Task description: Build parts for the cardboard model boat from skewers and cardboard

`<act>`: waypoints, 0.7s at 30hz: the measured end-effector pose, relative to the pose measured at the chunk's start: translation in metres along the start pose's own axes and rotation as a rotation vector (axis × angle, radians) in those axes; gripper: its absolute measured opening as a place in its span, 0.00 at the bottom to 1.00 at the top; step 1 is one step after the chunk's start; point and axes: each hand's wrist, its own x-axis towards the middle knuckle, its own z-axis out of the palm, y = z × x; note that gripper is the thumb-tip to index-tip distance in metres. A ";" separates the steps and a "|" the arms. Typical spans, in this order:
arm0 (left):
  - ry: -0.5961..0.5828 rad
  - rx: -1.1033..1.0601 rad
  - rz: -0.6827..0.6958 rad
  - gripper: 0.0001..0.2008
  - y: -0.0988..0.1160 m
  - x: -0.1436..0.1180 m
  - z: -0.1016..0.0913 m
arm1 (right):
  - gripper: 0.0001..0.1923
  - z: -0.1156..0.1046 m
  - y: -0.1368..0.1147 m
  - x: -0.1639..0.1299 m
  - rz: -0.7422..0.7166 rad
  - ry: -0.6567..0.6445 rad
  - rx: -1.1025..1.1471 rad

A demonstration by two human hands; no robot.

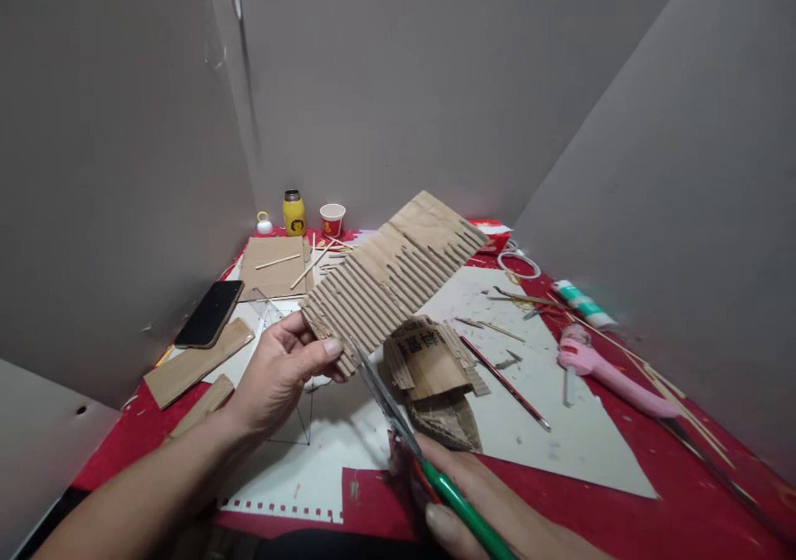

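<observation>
In the head view, a long strip of brown corrugated cardboard with its ridged flutes exposed (391,274) is held up at the centre of the frame, its long axis running from lower left to upper right. Its lower left end is pinched by the left hand (279,373), thumb on top. The green-handled scissors (398,415) are gripped in the right hand (473,502) at the bottom centre, fingers closed around the handles. The blades point up-left, their tip just beside the strip's lower edge near the left thumb. Folded cardboard scraps (432,369) lie on the red bench (622,510) below.
</observation>
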 end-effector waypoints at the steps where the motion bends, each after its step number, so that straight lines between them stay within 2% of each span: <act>1: -0.004 0.007 -0.005 0.08 0.000 0.000 0.000 | 0.33 0.000 0.000 0.000 -0.002 0.002 -0.015; 17: -0.085 0.010 -0.021 0.08 -0.006 -0.002 -0.002 | 0.32 -0.001 -0.004 0.004 -0.033 -0.013 -0.105; 21: -0.099 0.011 -0.015 0.07 -0.006 -0.002 -0.003 | 0.30 0.001 0.003 0.002 -0.020 0.006 -0.091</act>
